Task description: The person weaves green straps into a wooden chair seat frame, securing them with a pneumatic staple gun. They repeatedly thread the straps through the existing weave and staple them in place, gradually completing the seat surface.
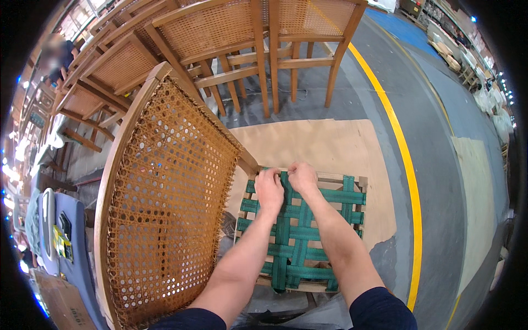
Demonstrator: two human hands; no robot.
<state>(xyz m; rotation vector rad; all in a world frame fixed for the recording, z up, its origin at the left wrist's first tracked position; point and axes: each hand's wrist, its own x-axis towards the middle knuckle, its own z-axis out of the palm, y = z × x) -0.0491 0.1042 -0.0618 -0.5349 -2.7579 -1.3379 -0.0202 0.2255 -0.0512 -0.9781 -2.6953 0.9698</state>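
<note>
Where the green webbing (301, 234) meets the seat's 12 o'clock rail (330, 176), two bare hands: left hand (269, 190) at 11, fingers bent down beside a strap (281, 231); right hand (302, 177) at 12, curled tight. Fingertips hidden; cannot tell what either grips. Seat sits toward 5 o'clock in view, cane back (170, 192) rising on its 9 o'clock side, paper sheet (352, 146) beyond at 12 to 3. Likely trouble: uneven pull between hands could skew the strap or leave it slack; left forearm, passing near the back, might snag its ragged cane edge.
</note>
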